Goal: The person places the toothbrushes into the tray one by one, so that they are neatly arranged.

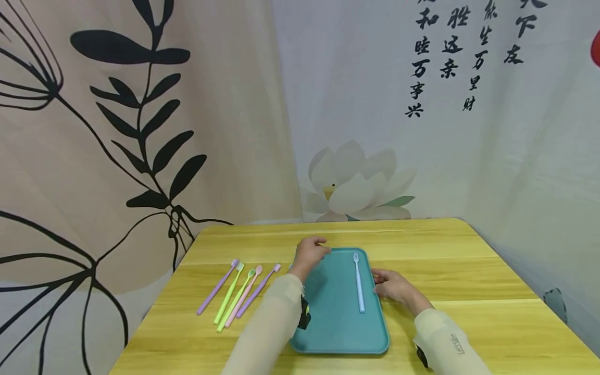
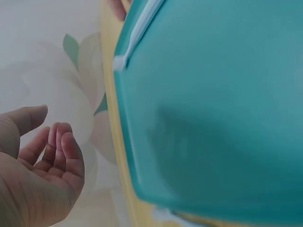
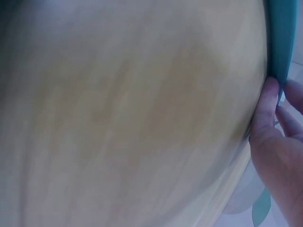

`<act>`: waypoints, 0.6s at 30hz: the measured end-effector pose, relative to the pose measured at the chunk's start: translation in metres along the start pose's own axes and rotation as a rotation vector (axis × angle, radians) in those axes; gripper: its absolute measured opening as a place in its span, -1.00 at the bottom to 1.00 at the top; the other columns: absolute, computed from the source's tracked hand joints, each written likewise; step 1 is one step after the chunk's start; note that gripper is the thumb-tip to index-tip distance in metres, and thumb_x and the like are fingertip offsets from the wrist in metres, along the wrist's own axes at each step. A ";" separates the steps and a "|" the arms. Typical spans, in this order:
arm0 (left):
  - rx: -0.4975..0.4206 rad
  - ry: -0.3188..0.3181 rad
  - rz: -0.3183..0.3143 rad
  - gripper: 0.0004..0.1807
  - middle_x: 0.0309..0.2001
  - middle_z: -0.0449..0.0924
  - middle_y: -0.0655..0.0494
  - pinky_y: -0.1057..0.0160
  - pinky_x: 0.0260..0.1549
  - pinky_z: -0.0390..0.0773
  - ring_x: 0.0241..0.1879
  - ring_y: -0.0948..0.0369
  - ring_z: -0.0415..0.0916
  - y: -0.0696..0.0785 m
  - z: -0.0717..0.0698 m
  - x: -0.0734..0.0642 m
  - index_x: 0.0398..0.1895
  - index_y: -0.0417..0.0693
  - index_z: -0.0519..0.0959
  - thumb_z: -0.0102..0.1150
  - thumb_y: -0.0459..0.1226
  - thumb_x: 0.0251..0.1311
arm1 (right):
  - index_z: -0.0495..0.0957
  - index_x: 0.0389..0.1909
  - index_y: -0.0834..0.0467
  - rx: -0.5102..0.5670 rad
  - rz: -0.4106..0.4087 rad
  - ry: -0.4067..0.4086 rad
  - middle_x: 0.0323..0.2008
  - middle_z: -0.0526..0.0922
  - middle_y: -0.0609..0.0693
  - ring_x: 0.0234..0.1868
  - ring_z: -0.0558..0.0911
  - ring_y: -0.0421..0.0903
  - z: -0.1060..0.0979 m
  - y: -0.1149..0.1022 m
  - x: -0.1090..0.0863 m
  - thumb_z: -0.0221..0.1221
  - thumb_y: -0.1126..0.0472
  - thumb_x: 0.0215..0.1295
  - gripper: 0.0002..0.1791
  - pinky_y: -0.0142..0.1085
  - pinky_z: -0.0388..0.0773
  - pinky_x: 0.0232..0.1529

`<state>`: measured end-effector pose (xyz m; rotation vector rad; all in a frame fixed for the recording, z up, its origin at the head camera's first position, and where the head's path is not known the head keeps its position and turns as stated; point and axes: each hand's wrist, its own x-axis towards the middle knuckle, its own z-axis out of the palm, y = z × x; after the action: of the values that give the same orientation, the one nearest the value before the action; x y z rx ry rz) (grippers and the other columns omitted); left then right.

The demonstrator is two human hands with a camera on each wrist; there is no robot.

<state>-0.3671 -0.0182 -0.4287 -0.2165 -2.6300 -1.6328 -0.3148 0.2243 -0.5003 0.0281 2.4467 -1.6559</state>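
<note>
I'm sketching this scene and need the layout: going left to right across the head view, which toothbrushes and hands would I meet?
First purple toothbrush, first green toothbrush, second green toothbrush, pink toothbrush, second purple toothbrush, left hand, pale blue toothbrush, right hand.

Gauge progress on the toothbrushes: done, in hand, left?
Done, apparently: one blue toothbrush lies on the teal tray. In hand: no toothbrush; the left hand is empty near the tray, the right hand touches its edge. Likely left: five toothbrushes on the table beside it.
</note>
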 end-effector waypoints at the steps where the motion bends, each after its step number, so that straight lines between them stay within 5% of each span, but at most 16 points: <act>1: -0.002 -0.002 0.002 -0.67 -0.25 0.66 -0.04 0.18 -0.31 0.62 -0.38 0.17 0.58 0.000 -0.005 0.001 0.04 -0.27 0.65 0.30 -0.37 0.20 | 0.24 0.40 0.43 0.002 0.001 0.000 -0.07 0.48 0.20 -0.29 0.47 -0.02 0.000 0.000 0.000 0.13 0.54 0.18 -0.29 -0.23 0.49 -0.23; 8: -0.047 -0.007 0.020 -0.61 -0.19 0.62 -0.08 0.29 -0.42 0.51 -0.39 0.19 0.47 -0.010 -0.039 0.004 0.11 -0.28 0.61 0.29 -0.40 0.19 | 0.23 0.40 0.45 0.007 -0.009 -0.007 -0.07 0.48 0.21 -0.16 0.47 0.02 0.000 0.000 -0.001 0.13 0.56 0.19 -0.30 -0.22 0.53 -0.19; 18: -0.068 0.001 -0.065 -0.59 -0.11 0.57 -0.05 0.27 -0.37 0.48 -0.35 0.16 0.44 -0.032 -0.086 0.009 0.21 -0.17 0.56 0.25 -0.35 0.28 | 0.22 0.40 0.46 0.017 -0.010 -0.017 -0.08 0.47 0.21 -0.13 0.46 0.02 -0.001 0.002 0.000 0.12 0.55 0.21 -0.31 -0.23 0.53 -0.19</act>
<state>-0.3842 -0.1084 -0.4176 -0.1329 -2.6099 -1.7424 -0.3145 0.2257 -0.5018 0.0039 2.4249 -1.6742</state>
